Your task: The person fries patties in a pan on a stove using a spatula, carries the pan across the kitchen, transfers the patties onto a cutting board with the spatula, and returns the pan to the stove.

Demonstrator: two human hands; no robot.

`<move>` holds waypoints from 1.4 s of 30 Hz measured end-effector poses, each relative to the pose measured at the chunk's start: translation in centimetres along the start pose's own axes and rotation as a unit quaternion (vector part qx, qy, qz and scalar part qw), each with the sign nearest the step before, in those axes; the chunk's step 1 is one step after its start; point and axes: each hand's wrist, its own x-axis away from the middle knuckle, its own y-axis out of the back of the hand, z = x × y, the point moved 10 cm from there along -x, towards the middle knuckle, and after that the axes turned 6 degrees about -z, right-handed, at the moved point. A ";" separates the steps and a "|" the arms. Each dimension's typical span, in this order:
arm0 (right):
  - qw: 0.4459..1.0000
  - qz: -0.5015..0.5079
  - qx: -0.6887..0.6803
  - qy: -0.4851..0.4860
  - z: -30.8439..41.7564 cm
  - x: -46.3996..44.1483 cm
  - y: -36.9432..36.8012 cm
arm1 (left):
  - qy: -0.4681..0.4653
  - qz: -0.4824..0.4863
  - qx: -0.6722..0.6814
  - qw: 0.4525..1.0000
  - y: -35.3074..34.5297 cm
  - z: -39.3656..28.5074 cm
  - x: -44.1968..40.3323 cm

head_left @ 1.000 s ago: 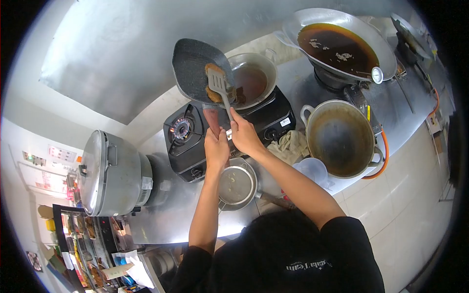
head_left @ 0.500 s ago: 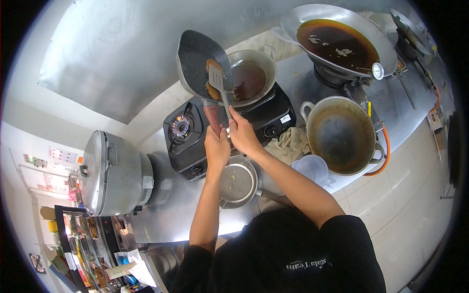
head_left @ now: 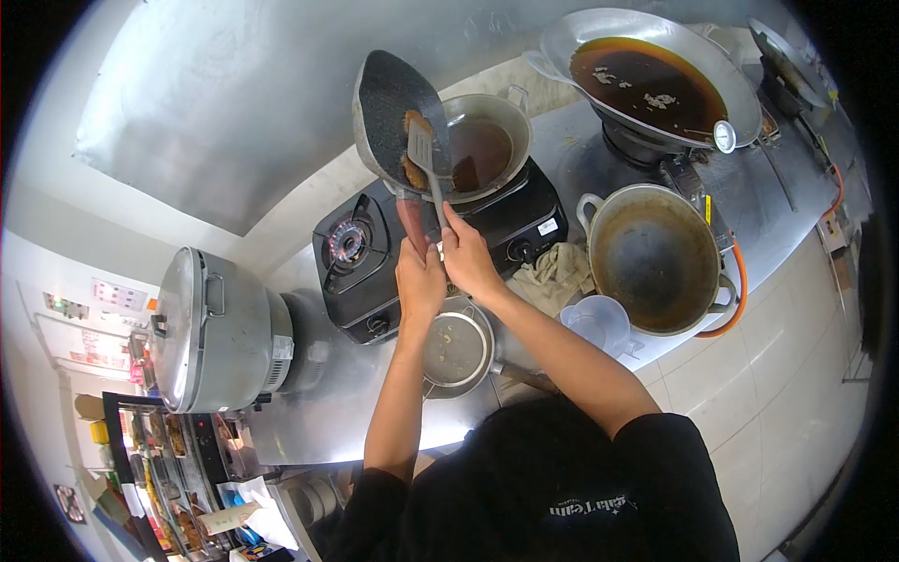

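My left hand (head_left: 420, 278) is closed round the brown handle of a dark speckled frying pan (head_left: 391, 108), which is tilted over the left rim of a pot of dark liquid (head_left: 482, 155). In my right hand (head_left: 466, 255) is a grey slotted spatula (head_left: 421, 150), its blade lying against a browned, fried-looking piece of food (head_left: 414, 173) at the pan's right side. Part of the food is hidden behind the blade. Both hands are close together above the front of the black gas stove (head_left: 449, 244).
A lit burner (head_left: 348, 242) is at the left. A strainer (head_left: 454, 351) over a pan lies near my forearms. At right stand an oily wok (head_left: 655, 258), a clear plastic jug (head_left: 599, 323), a cloth (head_left: 552, 276) and a large wok of brown oil (head_left: 646, 84). A big lidded cooker (head_left: 225, 328) stands left.
The frying pan, spatula and food have shifted slightly right and up, with the pan tilted a little more toward the pot. Both hands keep their holds.
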 end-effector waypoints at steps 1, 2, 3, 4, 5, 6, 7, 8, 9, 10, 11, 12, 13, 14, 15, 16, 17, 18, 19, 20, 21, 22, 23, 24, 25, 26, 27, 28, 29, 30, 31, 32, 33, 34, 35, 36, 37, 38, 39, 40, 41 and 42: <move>1.000 -0.001 0.001 0.000 0.0 0.0 0.0 | 0.008 0.004 0.001 1.000 0.0 0.0 0.0; 1.000 -0.006 0.006 0.012 -0.1 -0.1 -0.1 | 0.016 0.008 0.001 1.000 0.1 -0.2 0.0; 1.000 -0.010 0.012 0.024 -0.5 -0.3 -0.3 | 0.025 0.012 0.002 1.000 0.1 -0.1 0.0; 0.999 -0.014 0.017 0.036 -0.5 -0.5 -0.3 | 0.021 0.014 0.016 1.000 -0.3 0.9 -0.3; 0.999 -0.012 0.027 0.042 -0.2 -0.4 -0.3 | 0.019 0.016 0.030 0.999 -0.6 1.9 -0.7; 0.998 -0.009 0.037 0.048 0.0 -0.5 -0.3 | 0.043 0.029 0.066 0.996 -0.9 3.4 -0.9; 0.997 -0.006 0.048 0.053 0.6 -0.4 -0.2 | 0.068 0.040 0.102 0.992 -1.0 4.1 -1.0; 0.997 0.003 0.059 0.046 1.3 -0.5 -0.2 | 0.119 0.061 0.158 0.978 -0.6 3.5 -0.9; 0.997 0.012 0.070 0.038 2.1 -0.5 -0.3 | 0.169 0.082 0.214 0.959 -0.4 3.2 -0.7; 0.996 0.022 0.081 0.030 2.5 -0.6 -0.6 | 0.195 0.086 0.259 0.942 -0.1 3.1 -0.8; 0.994 0.018 0.083 0.065 3.0 -0.7 -0.9 | 0.221 0.090 0.303 0.923 0.2 3.1 -0.9; 0.991 0.013 0.084 0.099 3.4 -0.8 -1.3 | 0.245 0.093 0.346 0.901 0.6 3.1 -1.0; 0.987 0.008 0.084 0.134 4.3 -0.7 -1.7 | 0.271 0.090 0.369 0.884 1.2 3.1 -1.0; 0.986 0.017 0.090 0.143 4.5 -0.6 -2.4 | 0.283 0.083 0.393 0.871 1.6 3.7 -1.2; 0.983 0.026 0.096 0.151 4.8 -0.5 -3.1 | 0.294 0.077 0.417 0.857 2.1 4.5 -1.4; 0.981 0.035 0.102 0.160 5.4 -0.3 -3.7 | 0.305 0.069 0.440 0.842 2.4 5.5 -1.6; 0.981 0.064 0.110 0.146 5.8 0.0 -4.5 | 0.299 0.066 0.446 0.841 2.9 6.2 -1.7; 0.979 0.065 0.109 0.162 6.2 0.3 -5.0 | 0.303 0.060 0.452 0.837 3.3 7.0 -1.6; 0.976 0.068 0.106 0.178 6.6 0.8 -5.6 | 0.306 0.050 0.458 0.833 4.1 7.8 -1.6; 0.973 0.075 0.103 0.195 6.9 1.3 -6.3 | 0.310 0.038 0.465 0.829 4.9 8.8 -1.5; 0.971 0.068 0.103 0.206 7.3 1.6 -6.6 | 0.308 0.047 0.483 0.818 5.5 9.7 -1.4; 0.976 0.094 0.115 0.160 7.8 2.0 -6.8 | 0.312 0.041 0.495 0.810 6.2 10.5 -1.2; 0.972 0.083 0.103 0.194 8.1 2.2 -6.9 | 0.315 0.035 0.507 0.801 6.8 11.2 -1.0; 0.967 0.071 0.090 0.227 8.3 2.3 -7.0 | 0.318 0.030 0.520 0.792 7.3 12.0 -0.8; 0.961 0.063 0.105 0.249 8.4 2.2 -7.1 | 0.325 0.029 0.535 0.779 7.6 13.3 -0.6; 0.974 0.097 0.113 0.172 8.6 2.4 -7.1 | 0.330 0.032 0.543 0.772 8.0 14.3 -0.2; 0.972 0.097 0.121 0.176 8.4 2.2 -7.1 | 0.334 0.037 0.552 0.763 8.2 15.1 0.1; 0.976 0.107 0.127 0.140 8.3 2.3 -7.1 | 0.338 0.043 0.560 0.755 8.4 16.0 0.6; 0.977 0.104 0.124 0.139 8.1 2.3 -7.0 | 0.341 0.057 0.580 0.737 8.4 16.9 1.1; 0.978 0.100 0.122 0.139 7.9 2.2 -7.0 | 0.347 0.064 0.603 0.715 8.4 17.6 1.7; 0.977 0.099 0.132 0.137 7.7 2.3 -6.9 | 0.351 0.072 0.626 0.692 8.5 18.3 2.3; 0.976 0.097 0.141 0.134 7.5 2.3 -6.9 | 0.355 0.081 0.649 0.668 8.2 18.9 2.7; 0.977 0.100 0.148 0.119 7.2 2.5 -7.1 | 0.341 0.107 0.678 0.642 7.5 19.3 2.5; 0.977 0.102 0.155 0.103 6.9 2.7 -7.4 | 0.351 0.089 0.660 0.658 7.4 19.7 2.5; 0.978 0.107 0.160 0.077 6.7 3.0 -7.7 | 0.362 0.070 0.642 0.672 7.2 19.5 2.2; 0.979 0.110 0.164 0.054 6.7 3.0 -8.1 | 0.368 0.053 0.624 0.688 7.2 19.7 1.8; 0.980 0.111 0.150 0.074 6.5 3.0 -8.4 | 0.359 0.069 0.600 0.711 7.5 19.8 2.0; 0.978 0.109 0.153 0.091 6.5 2.9 -8.5 | 0.356 0.074 0.596 0.716 7.7 19.9 1.8; 0.977 0.107 0.155 0.104 6.4 3.1 -8.6 | 0.356 0.079 0.588 0.722 8.0 20.1 1.9; 0.975 0.105 0.167 0.099 6.5 3.3 -8.7 | 0.359 0.085 0.580 0.727 8.1 20.3 2.2; 0.974 0.104 0.179 0.095 6.5 3.5 -8.8 | 0.360 0.094 0.596 0.712 7.9 20.7 1.9; 0.972 0.105 0.185 0.101 6.4 3.5 -9.0 | 0.367 0.088 0.591 0.713 7.9 21.2 1.9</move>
